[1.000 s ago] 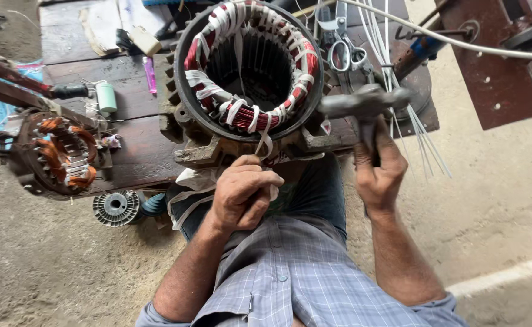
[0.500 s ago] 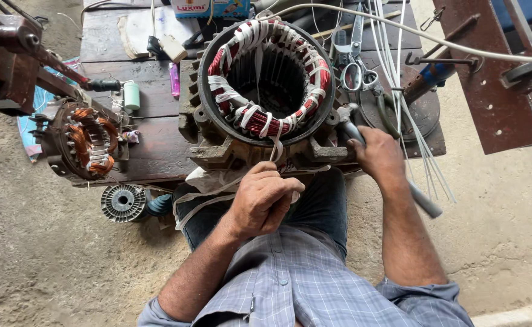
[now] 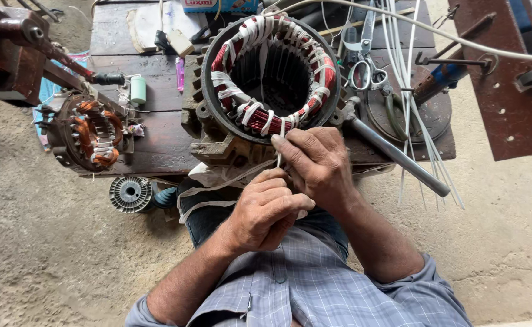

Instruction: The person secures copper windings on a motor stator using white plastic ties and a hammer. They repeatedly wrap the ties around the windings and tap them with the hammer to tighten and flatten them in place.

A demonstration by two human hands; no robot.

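White tape [image 3: 278,158] ran from the stator winding [image 3: 270,71] on the dark workbench [image 3: 157,136] down between both hands. The left hand [image 3: 268,209] was curled closed, pinching the tape near its lower end; the right hand [image 3: 315,160] lay just above, fingers bent, gripping the same strip at the stator's near rim. At the bench's far edge lay a flat red-and-blue carton [image 3: 220,5], beside a small green cylinder [image 3: 138,89].
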